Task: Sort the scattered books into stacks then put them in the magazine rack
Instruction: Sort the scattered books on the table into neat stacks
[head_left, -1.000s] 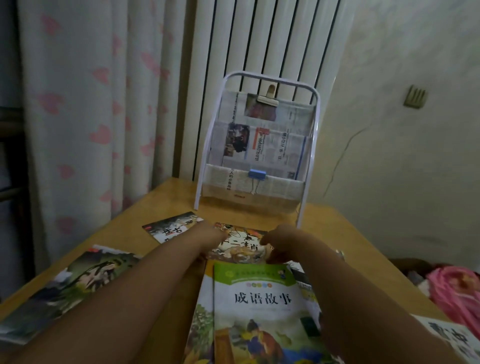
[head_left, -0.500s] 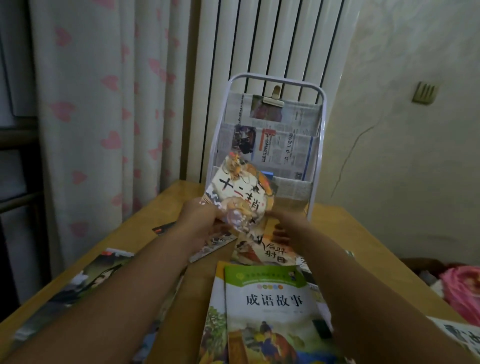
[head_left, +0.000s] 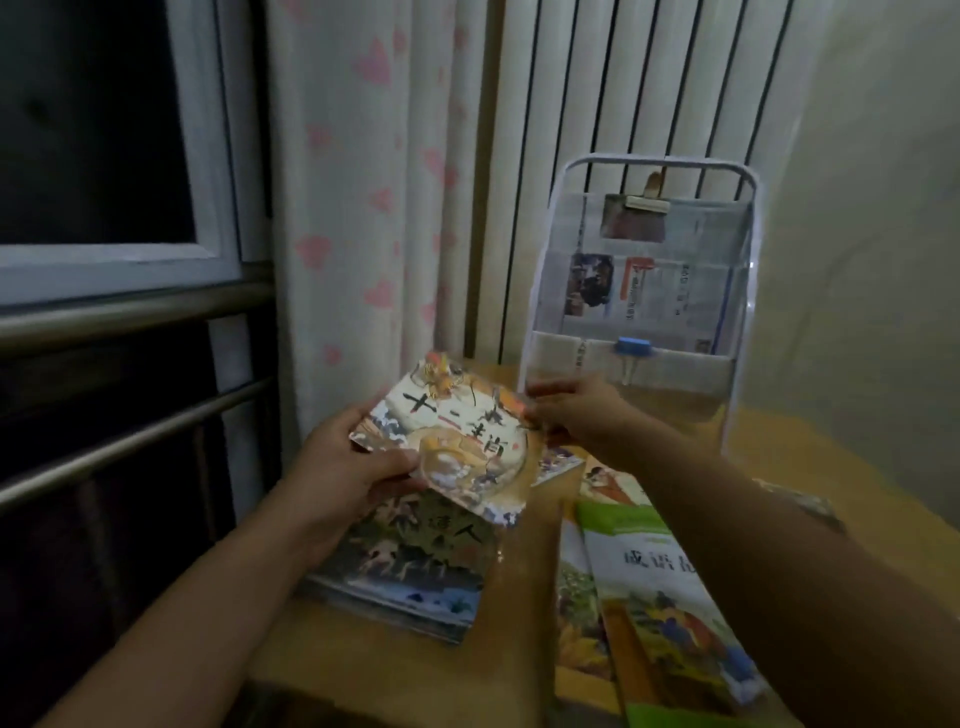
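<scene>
— Now, what do we see at the centre of the frame?

— We hold a thin picture book (head_left: 457, 447) clear of the table (head_left: 363, 665), tilted, cover towards us. Our left hand (head_left: 343, 473) grips its lower left corner, thumb curled over the cover; our right hand (head_left: 576, 415) pinches its upper right edge.

— What has changed?

— A second ago this book lay flat on the table ahead of us, both hands resting on it. Half a second ago we had lifted it in front of the magazine rack (head_left: 639, 291). It has since travelled to the left of the frame, and it hangs just above the dark-covered stack (head_left: 410, 566) at lower centre.

— And the meaning for the task?

— We judge that sorting is under way: the book is being matched to a pile of like size, not yet released. The green-topped books (head_left: 665, 597), lower right, form a separate, larger pile.

— Where does the rack stand?

— Upright at the far table edge, upper right of the frame, lined with newspaper held by a blue clip (head_left: 634, 347); we see no books in it. Another small book (head_left: 558, 462) lies partly hidden beneath our right wrist.

— What remains?

— By our judgement, lowering this book squarely onto the stack, gathering the rest, then loading the rack.
</scene>
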